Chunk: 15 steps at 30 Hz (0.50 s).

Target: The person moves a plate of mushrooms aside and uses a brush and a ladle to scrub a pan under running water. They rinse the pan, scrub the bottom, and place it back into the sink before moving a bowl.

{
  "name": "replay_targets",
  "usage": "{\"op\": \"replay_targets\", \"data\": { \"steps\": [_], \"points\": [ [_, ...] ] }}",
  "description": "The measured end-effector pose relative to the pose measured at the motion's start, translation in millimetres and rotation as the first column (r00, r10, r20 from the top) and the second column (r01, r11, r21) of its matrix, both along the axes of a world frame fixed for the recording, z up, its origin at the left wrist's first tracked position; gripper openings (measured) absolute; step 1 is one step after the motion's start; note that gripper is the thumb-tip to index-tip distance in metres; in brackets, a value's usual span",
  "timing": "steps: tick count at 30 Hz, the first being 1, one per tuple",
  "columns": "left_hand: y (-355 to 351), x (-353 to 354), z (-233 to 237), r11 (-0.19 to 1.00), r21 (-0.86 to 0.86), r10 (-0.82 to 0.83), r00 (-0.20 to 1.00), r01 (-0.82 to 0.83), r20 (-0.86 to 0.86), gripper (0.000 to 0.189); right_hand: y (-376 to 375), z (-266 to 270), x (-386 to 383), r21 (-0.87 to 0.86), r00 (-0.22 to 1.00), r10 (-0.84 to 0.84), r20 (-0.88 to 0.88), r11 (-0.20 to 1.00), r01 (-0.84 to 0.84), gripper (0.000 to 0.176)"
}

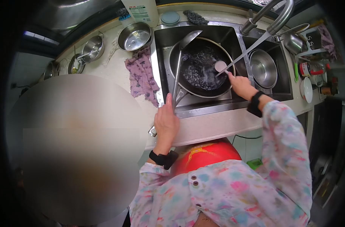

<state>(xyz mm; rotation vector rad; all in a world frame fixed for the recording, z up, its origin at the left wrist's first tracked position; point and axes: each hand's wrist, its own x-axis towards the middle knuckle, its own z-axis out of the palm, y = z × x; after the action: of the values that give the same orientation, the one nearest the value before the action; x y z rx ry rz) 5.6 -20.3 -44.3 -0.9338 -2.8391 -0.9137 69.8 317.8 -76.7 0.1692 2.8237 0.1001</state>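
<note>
Head view: nearest the body, the left hand (166, 123) was clamped, thumb pointing away, on the long handle of the wok (202, 72). The handle ran over the front edge of the worktop (218, 125) and slanted away to the right into the sink (163, 49), where the wok sat with a ladle (178, 68) lying nearly along that same axis. Farther off, the right hand (240, 86) reached in from the right with wrist bent, fingers closed on a pale round pad (220, 66) at the wok's right inner wall, below the tap (274, 15).
</note>
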Motion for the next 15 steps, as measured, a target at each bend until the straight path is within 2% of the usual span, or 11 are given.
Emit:
{"op": "replay_targets", "data": {
  "steps": [1, 3, 4, 5, 6, 8, 10, 11, 12, 14, 15],
  "points": [
    [1.5, 0.5, -0.6, 1.0, 0.005, -0.001, 0.999, 0.001, -0.033, 0.073, -7.5, -19.8, -16.5, -0.021, 0.997, -0.076, 0.024, 0.997, 0.077, 0.038],
    [3.5, 0.5, -1.3, 1.0, -0.01, 0.013, 0.999, -0.013, -0.03, 0.073, -44.6, -33.8, -50.1, -0.208, 0.968, -0.244, 0.066, 0.945, 0.252, 0.04],
    [3.3, 1.7, -1.2, 1.0, -0.02, 0.009, 1.0, -0.01, -0.025, 0.073, -59.6, -43.1, -65.1, -0.321, 0.938, -0.34, 0.068, 0.883, 0.343, 0.042],
    [4.1, 2.8, -0.4, 1.0, -0.019, 0.014, 1.0, -0.015, -0.022, 0.073, -73.4, -38.2, -73.8, -0.407, 0.933, -0.347, 0.096, 0.841, 0.355, 0.044],
    [5.5, 3.1, 1.2, 1.0, -0.014, 0.019, 1.0, -0.02, -0.019, 0.073, -83.0, -32.3, -75.1, -0.509, 0.945, -0.324, 0.051, 0.806, 0.304, 0.043],
    [6.7, 3.3, 3.4, 1.0, -0.004, 0.023, 1.0, -0.024, -0.015, 0.073, -96.2, -7.4, -60.3, -0.606, 0.976, -0.195, 0.097, 0.766, 0.214, 0.043],
    [5.7, 4.3, 2.9, 1.0, 0.004, 0.022, 1.0, -0.022, -0.007, 0.073, -80.5, 19.1, -24.8, -0.589, 0.988, -0.016, 0.153, 0.802, 0.104, 0.044],
    [5.3, 4.4, 1.3, 1.0, -0.003, 0.028, 1.0, -0.028, 0.006, 0.073, -64.4, 31.6, -7.0, -0.518, 0.981, 0.052, 0.189, 0.854, 0.055, 0.045],
    [5.1, 4.6, 1.1, 1.0, -0.01, 0.026, 1.0, -0.026, 0.015, 0.073, -48.9, 42.8, 5.2, -0.39, 0.95, 0.068, 0.304, 0.919, 0.059, 0.047],
    [5.4, 5.0, 2.2, 0.999, -0.025, 0.022, 0.999, -0.022, 0.027, 0.073, -21.1, 50.9, 19.9, -0.256, 0.959, 0.001, 0.284, 0.964, 0.075, 0.047],
    [5.6, 5.5, 3.6, 0.999, -0.032, 0.028, 0.999, -0.027, 0.034, 0.073, -8.6, 38.6, 18.4, -0.238, 0.981, -0.001, 0.193, 0.97, 0.048, 0.041]
  ]
}}
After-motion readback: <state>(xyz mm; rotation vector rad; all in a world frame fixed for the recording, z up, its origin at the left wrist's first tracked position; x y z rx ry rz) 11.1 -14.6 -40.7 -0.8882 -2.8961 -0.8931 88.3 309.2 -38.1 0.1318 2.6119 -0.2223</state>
